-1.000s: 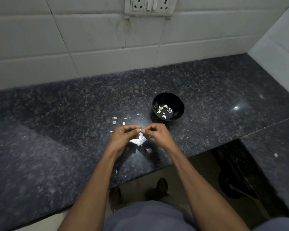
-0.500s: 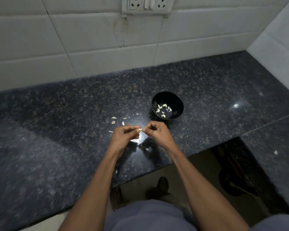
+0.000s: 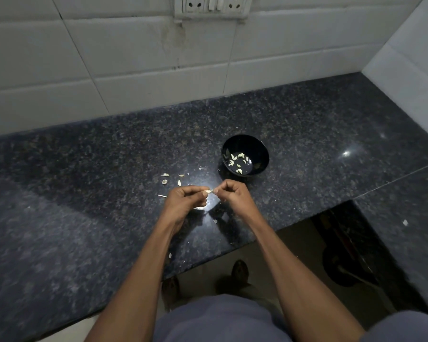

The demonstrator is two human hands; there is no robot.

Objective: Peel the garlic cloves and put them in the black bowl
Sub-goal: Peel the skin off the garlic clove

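Two hands, left [image 3: 183, 201] and right [image 3: 234, 197], pinch one small pale garlic clove [image 3: 207, 192] between curled fingers at frame centre, above the speckled dark granite bench [image 3: 84, 193]; the round black bowl [image 3: 262, 154] sits just beyond, upper right.

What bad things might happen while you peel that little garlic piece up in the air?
The garlic clove is tiny and pinched between the left hand and right hand above the counter, not over the black bowl, so it might slip and drop. It may get mixed with the loose pieces lying nearby. Bits near the counter's front edge might fall to the floor.
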